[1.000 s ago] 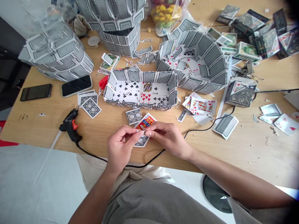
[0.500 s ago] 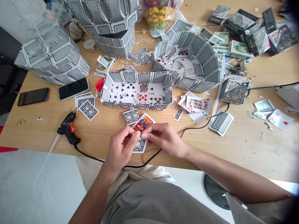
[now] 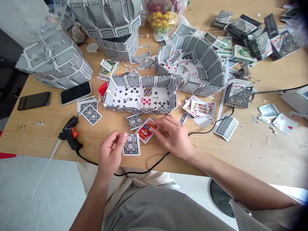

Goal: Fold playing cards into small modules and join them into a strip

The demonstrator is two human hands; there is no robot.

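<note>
The right hand (image 3: pixel 172 136) rests open on a red card (image 3: pixel 144 130) to keep it still, and the left hand (image 3: pixel 110 155) is curled, maybe empty

A box built of playing cards (image 3: pixel 139 81) sits mid-frame on the wooden table (image 3: pixel 36 134), with face-up cards (image 3: pixel 127 97) lining its floor. Behind it and to the right, a curved card wall (image 3: pixel 199 54) stands around loose cards. Card towers (image 3: pixel 54 62) stand at upper left, and card packs (image 3: pixel 261 38) lie at upper right. Two phones (image 3: pixel 33 100) lie left of the box, with a hot glue gun (image 3: pixel 69 133) below them. In front of the box, the right hand (image 3: pixel 172 136) rests on an angled card (image 3: pixel 144 131). The left hand (image 3: pixel 111 150) is just left of a lower card (image 3: pixel 131 145).
</note>
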